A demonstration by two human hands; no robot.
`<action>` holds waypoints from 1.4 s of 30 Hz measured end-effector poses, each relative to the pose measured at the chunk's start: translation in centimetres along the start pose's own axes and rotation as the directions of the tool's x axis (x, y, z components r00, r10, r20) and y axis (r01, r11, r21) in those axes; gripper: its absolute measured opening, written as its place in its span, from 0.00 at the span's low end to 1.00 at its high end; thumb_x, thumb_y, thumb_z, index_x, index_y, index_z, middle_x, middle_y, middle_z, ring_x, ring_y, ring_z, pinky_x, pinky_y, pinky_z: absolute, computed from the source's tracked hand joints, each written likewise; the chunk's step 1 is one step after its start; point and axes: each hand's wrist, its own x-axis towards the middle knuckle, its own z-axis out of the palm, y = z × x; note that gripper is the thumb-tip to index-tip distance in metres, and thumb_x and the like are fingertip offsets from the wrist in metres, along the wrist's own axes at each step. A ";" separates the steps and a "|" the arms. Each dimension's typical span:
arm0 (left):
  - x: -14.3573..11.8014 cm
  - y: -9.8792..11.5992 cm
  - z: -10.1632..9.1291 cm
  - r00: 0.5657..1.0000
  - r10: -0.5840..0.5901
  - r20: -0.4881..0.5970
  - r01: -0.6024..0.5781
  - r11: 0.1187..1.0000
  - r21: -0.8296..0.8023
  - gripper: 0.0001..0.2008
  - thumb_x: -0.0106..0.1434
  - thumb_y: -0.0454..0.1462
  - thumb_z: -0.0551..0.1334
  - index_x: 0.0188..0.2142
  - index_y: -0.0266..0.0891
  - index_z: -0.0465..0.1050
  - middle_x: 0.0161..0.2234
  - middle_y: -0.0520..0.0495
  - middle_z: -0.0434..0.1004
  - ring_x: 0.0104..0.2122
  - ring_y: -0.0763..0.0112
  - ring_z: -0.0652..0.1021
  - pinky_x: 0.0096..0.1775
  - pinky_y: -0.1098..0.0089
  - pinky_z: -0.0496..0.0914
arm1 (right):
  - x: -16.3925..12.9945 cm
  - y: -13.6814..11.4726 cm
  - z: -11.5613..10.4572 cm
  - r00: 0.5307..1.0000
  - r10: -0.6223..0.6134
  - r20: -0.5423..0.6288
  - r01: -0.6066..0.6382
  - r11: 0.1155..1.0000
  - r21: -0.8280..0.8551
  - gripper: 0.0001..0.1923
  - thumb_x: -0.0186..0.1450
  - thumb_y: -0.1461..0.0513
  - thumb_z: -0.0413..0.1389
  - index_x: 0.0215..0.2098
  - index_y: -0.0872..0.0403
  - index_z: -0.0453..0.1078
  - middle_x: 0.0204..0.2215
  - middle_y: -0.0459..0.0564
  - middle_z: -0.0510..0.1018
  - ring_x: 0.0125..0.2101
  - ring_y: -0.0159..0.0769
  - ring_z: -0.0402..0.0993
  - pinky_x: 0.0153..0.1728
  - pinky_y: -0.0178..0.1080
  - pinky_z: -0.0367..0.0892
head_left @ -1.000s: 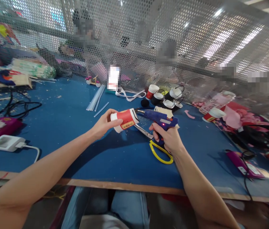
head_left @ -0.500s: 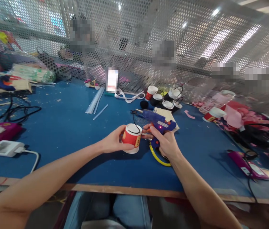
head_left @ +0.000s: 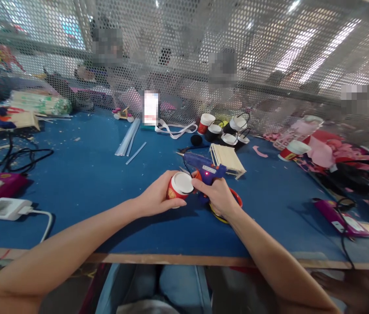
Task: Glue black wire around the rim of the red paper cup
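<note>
My left hand (head_left: 156, 196) is closed round a small red paper cup (head_left: 173, 192) with a white top, tilted toward me over the blue table. A thin black cord runs along the cup's right side. In my right hand (head_left: 218, 192) is a blue hot glue gun (head_left: 200, 163) with a lit red light, its nozzle pointing left beyond the cup. My right thumb and fingertips reach the cup's right edge, where the cord is; the exact contact is hard to see. Partly hidden beneath my right wrist lies something with red and yellow loops (head_left: 236, 197).
Behind the glue gun stands a small wooden-stick rack (head_left: 228, 159). Several cups with black cords (head_left: 215, 131) stand beyond it. Clear glue sticks (head_left: 128, 138) and a lit phone (head_left: 150, 109) lie near the mesh screen. Purple power strips (head_left: 339, 218) sit at both sides.
The cup has tilted so its white top faces me more. My right hand and the glue gun have moved left, closer to the cup, uncovering more of the wooden rack.
</note>
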 end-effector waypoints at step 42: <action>0.3 0.1 -0.2 0.904 -0.425 -0.055 0.280 0.683 -0.675 0.26 0.49 0.40 0.67 0.45 0.38 0.59 0.40 0.46 0.70 0.37 0.71 0.73 0.40 0.68 0.68 | -1.2 -1.7 0.4 0.990 -0.108 -0.088 0.089 0.977 -0.193 0.09 0.59 0.58 0.56 0.32 0.57 0.68 0.18 0.43 0.68 0.16 0.26 0.63 0.16 0.32 0.61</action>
